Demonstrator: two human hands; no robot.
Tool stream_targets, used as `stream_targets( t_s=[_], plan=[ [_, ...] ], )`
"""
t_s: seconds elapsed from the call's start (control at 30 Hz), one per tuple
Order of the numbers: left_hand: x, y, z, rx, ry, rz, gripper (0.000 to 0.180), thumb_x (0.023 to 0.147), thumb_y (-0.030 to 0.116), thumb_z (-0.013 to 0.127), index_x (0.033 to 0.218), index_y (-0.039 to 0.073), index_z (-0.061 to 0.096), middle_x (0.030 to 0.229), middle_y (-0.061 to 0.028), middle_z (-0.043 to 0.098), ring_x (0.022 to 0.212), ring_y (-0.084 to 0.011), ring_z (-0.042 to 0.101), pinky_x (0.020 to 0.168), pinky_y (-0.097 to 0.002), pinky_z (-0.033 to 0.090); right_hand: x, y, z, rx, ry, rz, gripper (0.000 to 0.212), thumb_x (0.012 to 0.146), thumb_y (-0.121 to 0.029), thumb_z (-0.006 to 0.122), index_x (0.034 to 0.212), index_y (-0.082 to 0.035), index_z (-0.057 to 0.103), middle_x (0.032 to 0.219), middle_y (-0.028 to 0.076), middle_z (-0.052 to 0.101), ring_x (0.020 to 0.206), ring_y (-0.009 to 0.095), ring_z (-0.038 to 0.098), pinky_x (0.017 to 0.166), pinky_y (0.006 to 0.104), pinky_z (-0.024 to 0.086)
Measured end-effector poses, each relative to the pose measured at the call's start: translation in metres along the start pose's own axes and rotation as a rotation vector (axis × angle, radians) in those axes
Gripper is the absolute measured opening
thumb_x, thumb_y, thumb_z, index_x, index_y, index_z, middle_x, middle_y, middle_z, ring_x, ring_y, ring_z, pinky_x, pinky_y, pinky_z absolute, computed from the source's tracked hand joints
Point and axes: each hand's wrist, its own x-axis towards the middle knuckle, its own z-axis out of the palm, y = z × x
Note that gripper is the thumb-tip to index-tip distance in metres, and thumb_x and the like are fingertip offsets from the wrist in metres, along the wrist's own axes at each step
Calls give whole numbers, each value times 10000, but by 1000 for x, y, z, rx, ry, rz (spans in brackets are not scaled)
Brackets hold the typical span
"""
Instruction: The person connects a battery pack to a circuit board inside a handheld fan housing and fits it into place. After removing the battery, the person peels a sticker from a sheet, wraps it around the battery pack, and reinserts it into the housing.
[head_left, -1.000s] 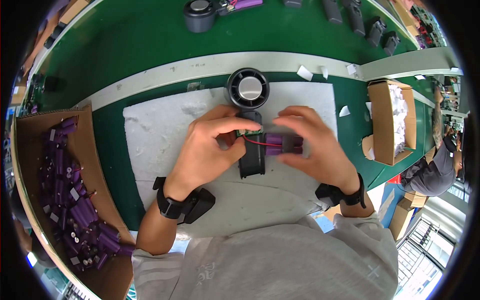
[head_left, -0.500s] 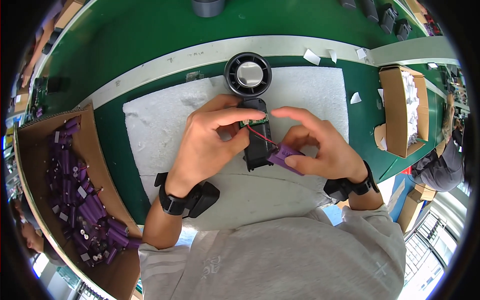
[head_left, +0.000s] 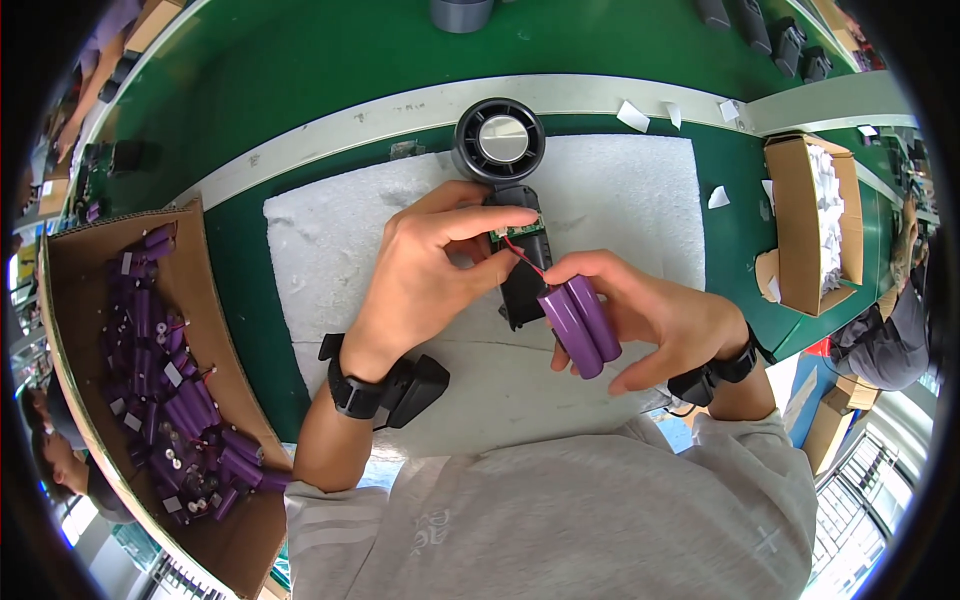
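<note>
A black handheld fan (head_left: 519,285) lies on the white foam sheet with its handle toward me and its round head (head_left: 503,138) at the far end. Its handle is uncovered, showing a small green circuit board (head_left: 524,228). My left hand (head_left: 425,265) is closed round the handle at the board, thumb and index finger along it. My right hand (head_left: 650,320) holds a purple two-cell battery pack (head_left: 580,325) beside the handle's near end, index finger on its top. Thin red wire (head_left: 528,260) runs between the pack and the board.
At the left stands a cardboard box (head_left: 225,340) with many purple battery packs (head_left: 185,400). A smaller box (head_left: 795,230) of white paper pieces is at the right. Scraps of white paper (head_left: 632,116) lie along a pale ledge (head_left: 350,120). Another person (head_left: 885,335) is at the far right.
My right hand has turned the battery pack so both cells face up, and its index finger has come down onto the pack. My left hand stays on the fan handle.
</note>
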Motion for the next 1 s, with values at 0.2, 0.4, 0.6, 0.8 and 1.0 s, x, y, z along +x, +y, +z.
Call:
stream_targets(
  t_s=[0.2, 0.4, 0.6, 0.8, 1.0],
  plan=[
    [2, 2, 0, 153, 0, 65, 400, 686, -85, 709, 1056, 67, 710, 1027, -108, 618, 836, -164, 654, 688, -261, 549, 0, -12, 4, 0, 145, 124, 841, 628, 58, 768, 1351, -66, 356, 1212, 118, 453, 1078, 274, 588, 906, 385, 494],
    [3, -1, 4, 258, 60, 166, 380, 665, -59, 723, 1022, 70, 723, 963, -120, 660, 751, -180, 671, 646, -263, 546, 3, 1, -2, -391, 208, -188, 807, 571, -17, 829, 1287, -46, 458, 1216, 85, 473, 1024, 236, 594, 905, 364, 490],
    [2, -2, 4, 275, 75, 222, 378, 659, -61, 713, 1014, 67, 726, 915, -112, 685, 690, -182, 674, 619, -263, 545, 6, 2, -1, -532, 238, -210, 776, 549, -55, 844, 1249, -60, 510, 1186, 87, 528, 1021, 218, 580, 897, 352, 486],
    [1, 2, 2, 306, 51, 246, 385, 668, -61, 705, 1027, 75, 728, 853, -105, 685, 649, -184, 662, 568, -256, 514, 13, 5, 8, -784, 334, -254, 736, 552, -55, 835, 1222, -68, 529, 1160, 101, 566, 1045, 253, 565, 899, 353, 481],
    [1, 4, -2, 277, 3, 258, 370, 706, -47, 712, 1053, 81, 721, 795, -103, 654, 601, -187, 616, 520, -270, 465, 23, 19, 6, -1048, 373, -503, 718, 550, -39, 818, 1209, -66, 535, 1176, 124, 563, 1039, 306, 553, 883, 376, 484]
  ],
)
